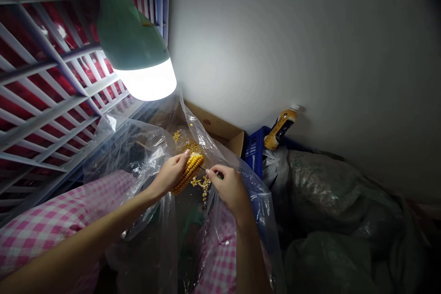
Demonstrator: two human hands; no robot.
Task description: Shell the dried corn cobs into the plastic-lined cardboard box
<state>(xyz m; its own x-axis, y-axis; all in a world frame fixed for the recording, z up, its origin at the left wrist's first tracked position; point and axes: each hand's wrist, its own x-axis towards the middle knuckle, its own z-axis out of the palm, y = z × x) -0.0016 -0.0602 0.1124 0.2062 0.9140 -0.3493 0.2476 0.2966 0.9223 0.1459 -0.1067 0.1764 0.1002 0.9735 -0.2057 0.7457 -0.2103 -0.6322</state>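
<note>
My left hand grips a yellow ear of dried corn, which is partly stripped of kernels. My right hand is shut on a small green-handled tool, whose thin tip points at the cob. Loose yellow corn kernels fall or lie just below the cob, between my hands. More kernels lie on the inside of a clear plastic bag, which surrounds both hands. Pink gingham cloth covers my lap.
A bright hanging lamp with a green shade sits to the upper left, beside a white rack with red behind it. Ahead are a cardboard box, a blue plastic crate and a yellow bottle. Full grey-green sacks fill the right.
</note>
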